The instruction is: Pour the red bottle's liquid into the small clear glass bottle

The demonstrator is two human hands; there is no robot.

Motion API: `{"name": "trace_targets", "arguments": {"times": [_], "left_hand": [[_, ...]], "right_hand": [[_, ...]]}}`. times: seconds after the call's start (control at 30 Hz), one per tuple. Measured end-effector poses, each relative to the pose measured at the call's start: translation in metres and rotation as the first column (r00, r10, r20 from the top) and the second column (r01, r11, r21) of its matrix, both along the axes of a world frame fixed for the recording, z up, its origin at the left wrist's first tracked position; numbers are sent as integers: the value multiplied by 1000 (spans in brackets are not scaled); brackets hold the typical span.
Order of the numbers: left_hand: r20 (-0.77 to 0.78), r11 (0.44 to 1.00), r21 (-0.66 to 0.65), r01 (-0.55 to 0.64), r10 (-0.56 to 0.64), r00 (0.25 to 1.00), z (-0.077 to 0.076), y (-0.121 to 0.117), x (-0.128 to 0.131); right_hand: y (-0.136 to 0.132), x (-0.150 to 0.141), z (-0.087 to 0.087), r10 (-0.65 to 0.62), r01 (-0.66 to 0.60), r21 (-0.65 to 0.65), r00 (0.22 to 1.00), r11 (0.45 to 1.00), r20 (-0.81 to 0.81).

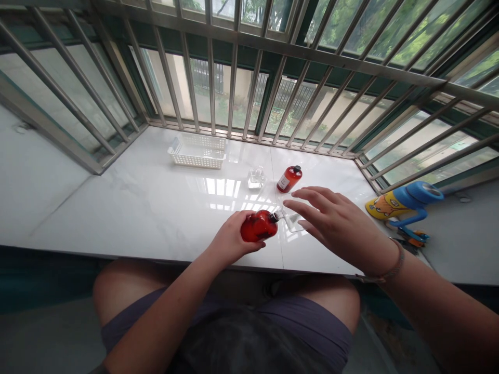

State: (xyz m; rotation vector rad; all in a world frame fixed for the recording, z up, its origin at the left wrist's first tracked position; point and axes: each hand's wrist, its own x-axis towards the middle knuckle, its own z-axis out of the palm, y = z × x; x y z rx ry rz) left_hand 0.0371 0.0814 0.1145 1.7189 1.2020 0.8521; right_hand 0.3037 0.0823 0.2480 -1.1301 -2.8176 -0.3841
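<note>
- The left hand [230, 239] is closed firmly around the body of a red plastic bottle [259, 226], its fingers wrapped over the near side, and it holds the bottle just above the surface, tilted nearly onto its side.
- The neck of the red bottle points right, toward a small clear glass cup [293, 221], and ends just beside it. At this size, I cannot tell whether the bottle is capped or whether anything is coming out.
- The right hand [339, 223] is open, with its fingers spread and slightly curved, and has hold of nothing. It hovers over and just beyond the clear glass cup; I cannot tell whether the fingertips touch the rim.
- The clear glass cup sits on the surface [136, 208] between the two hands, nearer the front edge.
- A second red bottle [289, 179] with a black cap and a white label lies just beyond the right hand's fingers, well clear of both hands.
- A second small glass container [256, 179] stands just left of that bottle.
- A white plastic lattice basket [197, 150] sits farther left, against the window side of the surface.
- Metal window bars [234, 67] run along the far edge, and a yellow and blue cartoon-printed object [401, 205] sits on the ledge to the right.
- A woven bracelet [393, 262] circles the right wrist.
</note>
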Motion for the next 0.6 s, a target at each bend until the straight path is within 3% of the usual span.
{"name": "trace_targets", "arguments": {"times": [0.6], "left_hand": [[21,1000,-1,7,-7,1000,2,3,1]], "right_hand": [[3,-1,9,59,-65,66,994,996,90]]}}
